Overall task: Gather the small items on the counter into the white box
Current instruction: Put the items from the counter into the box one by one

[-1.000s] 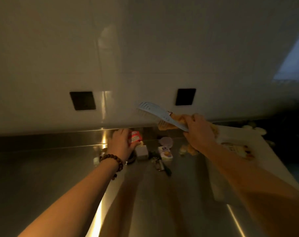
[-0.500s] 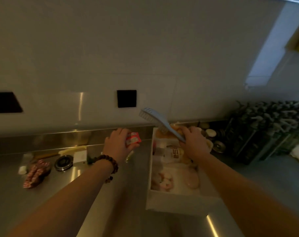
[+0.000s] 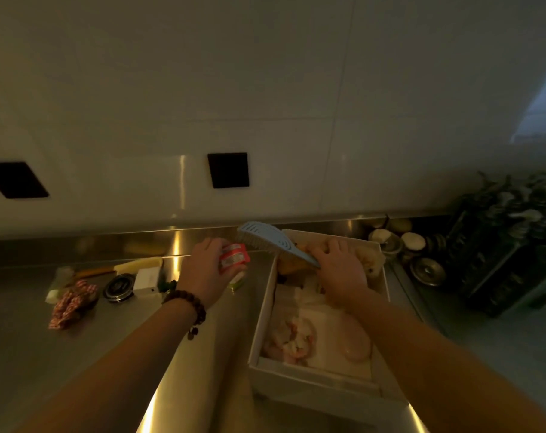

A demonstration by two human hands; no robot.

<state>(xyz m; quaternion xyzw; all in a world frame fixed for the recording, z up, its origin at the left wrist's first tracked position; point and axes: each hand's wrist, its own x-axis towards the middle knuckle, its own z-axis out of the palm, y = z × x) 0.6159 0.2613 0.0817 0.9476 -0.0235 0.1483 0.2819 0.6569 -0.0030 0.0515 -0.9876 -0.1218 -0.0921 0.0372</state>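
Over the box (image 3: 315, 375) my right hand (image 3: 340, 271) grips the brush (image 3: 275, 240); left of the box, my left hand (image 3: 203, 276) grips a red-labelled container (image 3: 234, 260) above the counter (image 3: 31, 354).

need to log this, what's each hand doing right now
Left hand: grips a small red tube.
Right hand: holds a blue hairbrush over the white box.
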